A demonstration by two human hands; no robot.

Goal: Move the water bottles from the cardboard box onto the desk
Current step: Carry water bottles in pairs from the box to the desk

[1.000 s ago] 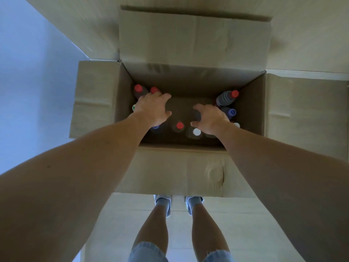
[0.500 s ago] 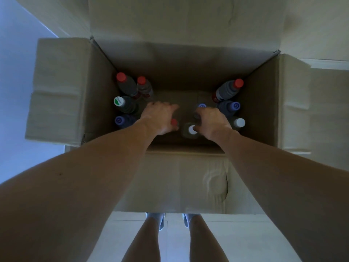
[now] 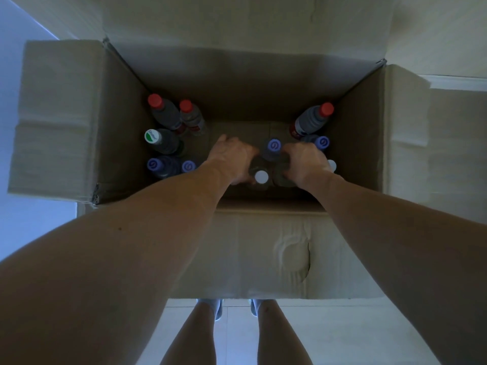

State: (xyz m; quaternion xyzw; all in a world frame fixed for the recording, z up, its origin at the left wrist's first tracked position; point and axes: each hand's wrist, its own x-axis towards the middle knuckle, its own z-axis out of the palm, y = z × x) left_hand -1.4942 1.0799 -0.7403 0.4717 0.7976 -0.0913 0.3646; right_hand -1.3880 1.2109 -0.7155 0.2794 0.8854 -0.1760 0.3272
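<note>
both your hands are deep in the cardboard box (image 3: pixel 245 248), flanking the upright middle bottles. your left hand (image 3: pixel 232 160) curls round the white-capped bottle (image 3: pixel 261 177); your right hand (image 3: pixel 305 163) seems to be wrapped on a dark bottle (image 3: pixel 280 177) beside it, though shadow hides the fingertips. their long axes stand vertical, so lift straight up.

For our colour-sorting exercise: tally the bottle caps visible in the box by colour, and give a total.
Red caps: 3
Purple caps: 4
White caps: 2, one partly hidden behind a hand
Green-and-white cap: 1
Total: 10
</note>
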